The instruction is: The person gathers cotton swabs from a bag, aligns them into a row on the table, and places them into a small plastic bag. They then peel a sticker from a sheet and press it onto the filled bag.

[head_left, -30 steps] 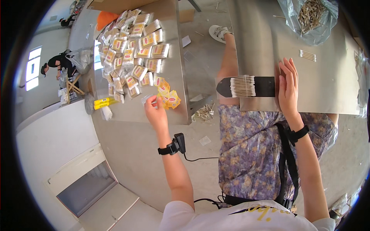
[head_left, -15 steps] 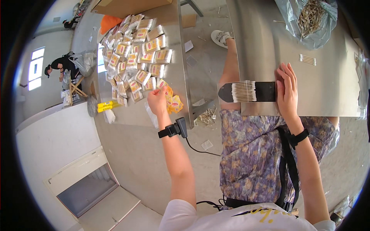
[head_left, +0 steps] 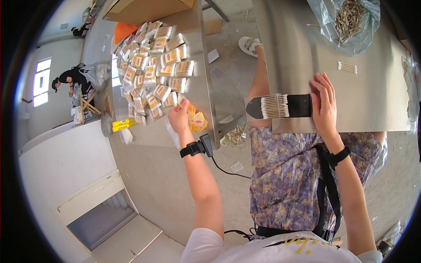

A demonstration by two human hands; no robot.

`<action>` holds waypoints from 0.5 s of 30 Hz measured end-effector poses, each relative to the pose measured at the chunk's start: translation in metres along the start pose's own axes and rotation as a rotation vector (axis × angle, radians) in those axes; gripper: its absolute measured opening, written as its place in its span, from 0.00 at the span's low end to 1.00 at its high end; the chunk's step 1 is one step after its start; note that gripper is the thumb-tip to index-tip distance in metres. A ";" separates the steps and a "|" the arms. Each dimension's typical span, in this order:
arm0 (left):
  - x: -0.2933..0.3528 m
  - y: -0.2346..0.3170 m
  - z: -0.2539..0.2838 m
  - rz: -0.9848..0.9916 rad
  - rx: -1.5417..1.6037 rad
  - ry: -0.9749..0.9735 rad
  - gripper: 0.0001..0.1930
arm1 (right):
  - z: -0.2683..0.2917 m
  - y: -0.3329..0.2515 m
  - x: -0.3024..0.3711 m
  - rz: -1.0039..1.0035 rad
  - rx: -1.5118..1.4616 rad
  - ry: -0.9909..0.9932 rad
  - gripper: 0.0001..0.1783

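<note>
A heap of glossy cotton-swab packets covers a steel table; the left hand pinches a clear bag beside it, while the right hand lies flat, fingers spread, pressing a black tray lined with swabs.

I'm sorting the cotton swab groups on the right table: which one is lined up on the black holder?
The row of swabs beside the right hand; the small loose group lies on bare metal, farther away.

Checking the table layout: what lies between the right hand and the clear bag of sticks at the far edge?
In the head view, only a small loose bunch of cotton swabs on bare metal table lies between the right hand and the clear bag of sticks.
</note>
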State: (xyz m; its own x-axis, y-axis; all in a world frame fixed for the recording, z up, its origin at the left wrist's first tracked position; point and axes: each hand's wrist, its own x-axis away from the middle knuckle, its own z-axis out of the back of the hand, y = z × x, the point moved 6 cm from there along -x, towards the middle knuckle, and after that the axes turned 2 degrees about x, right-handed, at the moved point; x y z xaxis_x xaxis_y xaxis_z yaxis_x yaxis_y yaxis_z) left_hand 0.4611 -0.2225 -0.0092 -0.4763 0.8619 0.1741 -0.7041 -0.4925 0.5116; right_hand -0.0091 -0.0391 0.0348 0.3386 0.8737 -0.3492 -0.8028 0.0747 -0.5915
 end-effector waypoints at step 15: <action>0.083 0.088 -0.003 -0.436 0.633 -0.227 0.07 | 0.020 -0.008 0.004 0.050 -0.210 0.080 0.16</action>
State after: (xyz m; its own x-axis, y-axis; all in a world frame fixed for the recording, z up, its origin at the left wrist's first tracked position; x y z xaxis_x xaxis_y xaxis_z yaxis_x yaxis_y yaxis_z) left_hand 0.3579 -0.1942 0.0475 -0.0602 0.9980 -0.0192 -0.3367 -0.0022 0.9416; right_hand -0.0112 -0.0267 0.0533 0.3455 0.8321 -0.4340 -0.7025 -0.0773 -0.7074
